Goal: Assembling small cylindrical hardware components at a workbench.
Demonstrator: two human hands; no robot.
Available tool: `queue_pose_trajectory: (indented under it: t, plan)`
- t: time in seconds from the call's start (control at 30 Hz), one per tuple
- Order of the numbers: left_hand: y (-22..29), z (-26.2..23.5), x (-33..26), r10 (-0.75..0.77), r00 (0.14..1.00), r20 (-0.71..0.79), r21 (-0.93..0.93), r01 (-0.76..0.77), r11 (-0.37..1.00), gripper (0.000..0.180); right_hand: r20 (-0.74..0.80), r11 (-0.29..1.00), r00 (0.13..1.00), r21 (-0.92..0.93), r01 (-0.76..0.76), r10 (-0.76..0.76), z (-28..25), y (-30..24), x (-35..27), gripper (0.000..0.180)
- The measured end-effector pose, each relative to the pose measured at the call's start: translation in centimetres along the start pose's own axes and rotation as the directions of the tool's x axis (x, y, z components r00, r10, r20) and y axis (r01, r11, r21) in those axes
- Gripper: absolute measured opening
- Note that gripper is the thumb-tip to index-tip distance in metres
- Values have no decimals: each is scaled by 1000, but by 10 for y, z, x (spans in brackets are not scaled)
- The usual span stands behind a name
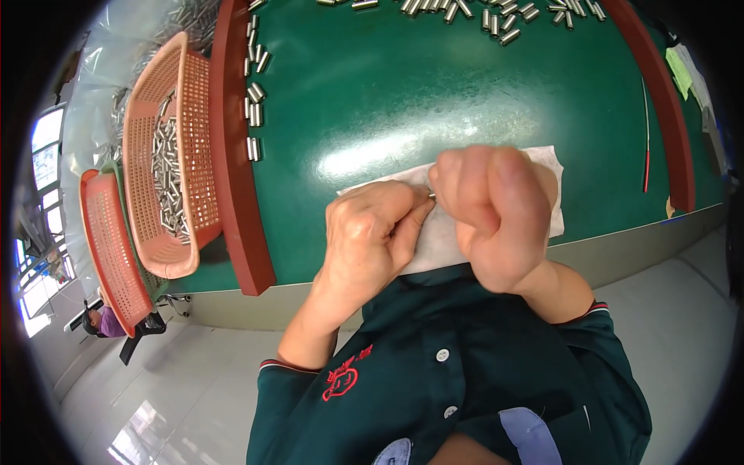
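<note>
My left hand (pixel 368 232) is closed in a pinch above a white cloth (pixel 438 240) spread at the near edge of the green table. A shiny metal bit, apparently the end of a small metal cylinder (pixel 432 196), shows at its fingertips. Close beside it, my right hand (pixel 500 213) is raised nearer to the camera with its fingers curled into a fist. What the right hand holds, if anything, is hidden. Several loose metal cylinders (pixel 494 25) lie at the table's far side, and more (pixel 255 115) line the left wooden rail.
Red-brown rails (pixel 232 155) (pixel 659 101) border the green tabletop (pixel 372 101). Left of them stands a pink basket (pixel 203 147) holding many metal cylinders, with a red basket (pixel 116 256) beside it. A thin red-handled tool (pixel 646 167) lies near the right rail. Another person (pixel 105 319) is far left.
</note>
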State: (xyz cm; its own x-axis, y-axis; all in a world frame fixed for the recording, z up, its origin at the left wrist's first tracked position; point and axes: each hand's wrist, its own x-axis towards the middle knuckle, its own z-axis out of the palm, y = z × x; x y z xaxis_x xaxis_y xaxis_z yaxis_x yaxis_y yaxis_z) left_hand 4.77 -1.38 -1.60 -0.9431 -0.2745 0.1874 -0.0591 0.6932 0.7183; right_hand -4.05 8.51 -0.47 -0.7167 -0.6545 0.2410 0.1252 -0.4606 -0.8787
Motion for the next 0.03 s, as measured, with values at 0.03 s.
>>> queue_pose_trajectory:
  t: [0.03]
  plan:
    - [1, 1, 0, -8, 1000, -12, 5, 8, 1000, 7, -1, 1000, 1000, 0, 10, -10, 0, -1, 0, 40]
